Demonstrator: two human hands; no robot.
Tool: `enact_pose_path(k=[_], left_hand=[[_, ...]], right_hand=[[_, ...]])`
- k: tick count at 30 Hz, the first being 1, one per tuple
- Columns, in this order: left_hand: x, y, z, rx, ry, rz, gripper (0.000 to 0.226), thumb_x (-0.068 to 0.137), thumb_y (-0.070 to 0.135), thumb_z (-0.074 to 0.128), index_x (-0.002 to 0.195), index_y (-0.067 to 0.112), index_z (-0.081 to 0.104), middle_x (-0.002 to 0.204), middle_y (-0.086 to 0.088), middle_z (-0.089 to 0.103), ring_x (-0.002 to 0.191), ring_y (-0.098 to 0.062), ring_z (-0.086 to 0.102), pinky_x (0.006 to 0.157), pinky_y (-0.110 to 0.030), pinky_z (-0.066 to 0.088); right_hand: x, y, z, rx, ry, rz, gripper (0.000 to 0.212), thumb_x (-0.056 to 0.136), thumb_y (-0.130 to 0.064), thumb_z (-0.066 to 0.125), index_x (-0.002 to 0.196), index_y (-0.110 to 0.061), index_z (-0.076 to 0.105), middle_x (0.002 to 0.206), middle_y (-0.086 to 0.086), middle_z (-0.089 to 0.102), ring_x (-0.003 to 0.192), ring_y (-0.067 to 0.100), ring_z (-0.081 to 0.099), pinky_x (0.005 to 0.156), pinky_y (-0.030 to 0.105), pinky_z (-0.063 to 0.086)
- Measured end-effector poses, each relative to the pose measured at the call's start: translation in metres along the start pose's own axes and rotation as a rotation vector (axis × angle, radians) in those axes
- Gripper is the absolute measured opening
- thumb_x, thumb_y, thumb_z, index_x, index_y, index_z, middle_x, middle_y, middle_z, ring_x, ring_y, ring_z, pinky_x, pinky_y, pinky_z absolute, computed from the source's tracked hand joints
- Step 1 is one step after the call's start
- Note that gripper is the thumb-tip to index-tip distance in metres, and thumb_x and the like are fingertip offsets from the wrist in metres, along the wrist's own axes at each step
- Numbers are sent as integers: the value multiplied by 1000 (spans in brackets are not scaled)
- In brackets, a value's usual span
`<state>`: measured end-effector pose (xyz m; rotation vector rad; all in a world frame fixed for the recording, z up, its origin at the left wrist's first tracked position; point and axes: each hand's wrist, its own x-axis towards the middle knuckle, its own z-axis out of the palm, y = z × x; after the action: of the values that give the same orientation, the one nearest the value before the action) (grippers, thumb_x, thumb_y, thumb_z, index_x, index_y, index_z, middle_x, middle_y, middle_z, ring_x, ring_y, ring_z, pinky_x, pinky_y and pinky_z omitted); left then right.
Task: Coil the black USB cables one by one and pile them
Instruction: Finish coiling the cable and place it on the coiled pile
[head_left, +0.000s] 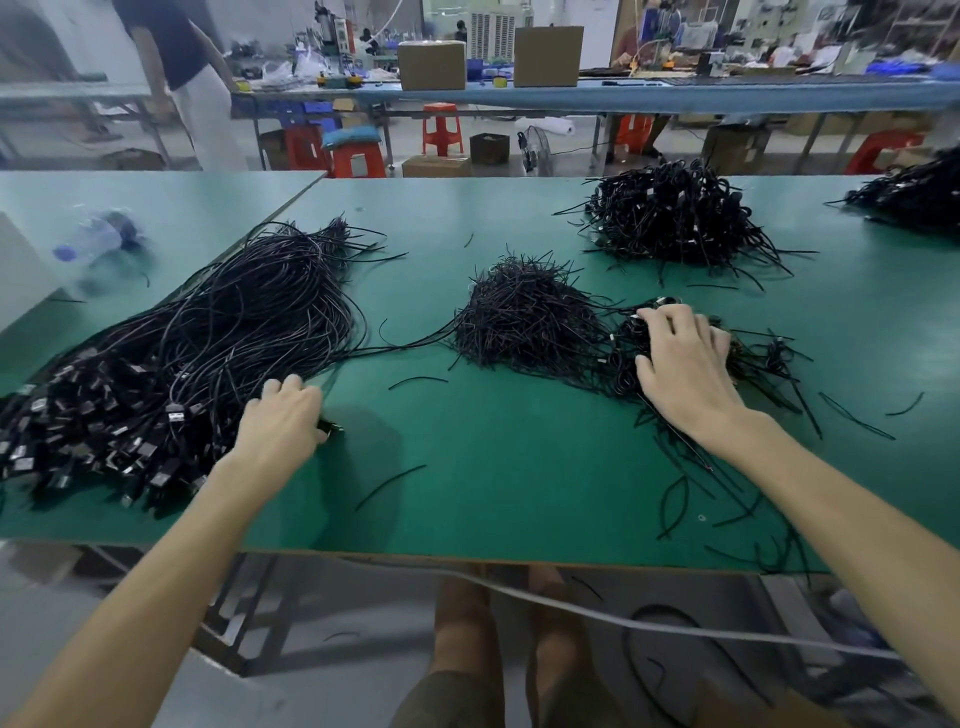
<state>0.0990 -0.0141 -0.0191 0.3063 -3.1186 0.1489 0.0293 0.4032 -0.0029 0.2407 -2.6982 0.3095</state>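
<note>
A black plug (332, 429) is pinched at the fingertips of the left hand (283, 418), whose fingers are curled over it at the near edge of the uncoiled bundle (208, 353). Which cable of the bundle the plug belongs to cannot be made out. The right hand (685, 361) is laid with fingers spread and fairly straight on a small heap of coiled cables (631, 332). Nothing is gripped by it, and the heap is only pressed or touched.

Seen from the middle of the green table (519, 467), the uncoiled bundle is spread from 8 to 10 o'clock, its plugs massed at the near left. A mound of short ties (524, 322) is found at 12 o'clock, just beside the small heap at 2 o'clock. A larger pile of coiled cables (675, 213) is set further off at 1 o'clock, and another pile (914, 192) lies at the far right edge. Loose ties are scattered at 4 o'clock.

The task is judged to be partly done: two sizeable piles and a fresh heap are finished, yet a very large bundle is left to be coiled. A new cable appears to be about to be drawn out.
</note>
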Motion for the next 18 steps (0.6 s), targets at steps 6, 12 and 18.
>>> enact_pose_path(k=[6,12,18], left_hand=[[-6,-7,4,-235,144,112,23,80,30,82,82,18,63,95,2,57,99,-25,49,85,-38,33],[-26,42,-1,-416,265,427,16,82,31,78,83,19,67,92,10,66,96,-17,52,95,-38,37],[-63,111,-38,-1048,35,457,19,81,13,81,81,9,63,88,-4,72,90,-25,62,87,-43,47]], right_hand=[[-13,-27,10,42,-12,-93,48,99,-16,58,145,-12,45,135,8,46,125,27,43,109,45,28],[-34,-60,17,188,-136,-197,45,100,-18,56,144,-19,47,135,-1,48,128,18,42,113,40,23],[-60,-93,10,424,-248,-331,47,98,-18,65,142,-13,51,136,-4,54,125,12,45,110,33,35]])
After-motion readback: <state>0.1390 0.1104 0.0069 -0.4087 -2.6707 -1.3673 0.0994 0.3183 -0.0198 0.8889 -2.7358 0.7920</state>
